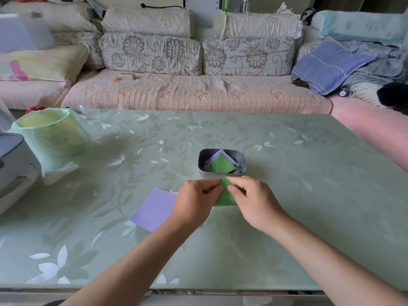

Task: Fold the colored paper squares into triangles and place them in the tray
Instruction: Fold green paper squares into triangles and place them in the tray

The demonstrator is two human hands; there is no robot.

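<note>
A green paper (225, 195), folded to a triangle with its tip pointing away, lies on the table just in front of the metal tray (221, 174). My left hand (196, 199) pinches its left edge and my right hand (254, 199) pinches its right edge near the tip. The tray holds folded green and purple triangles (219, 164). A flat purple paper square (153, 209) lies left of my left hand, partly under my wrist.
A green bin with a plastic liner (51, 138) stands at the table's back left, beside a grey appliance (13, 160) at the left edge. A sofa (194, 91) with cushions runs behind the glass-topped table (309, 195).
</note>
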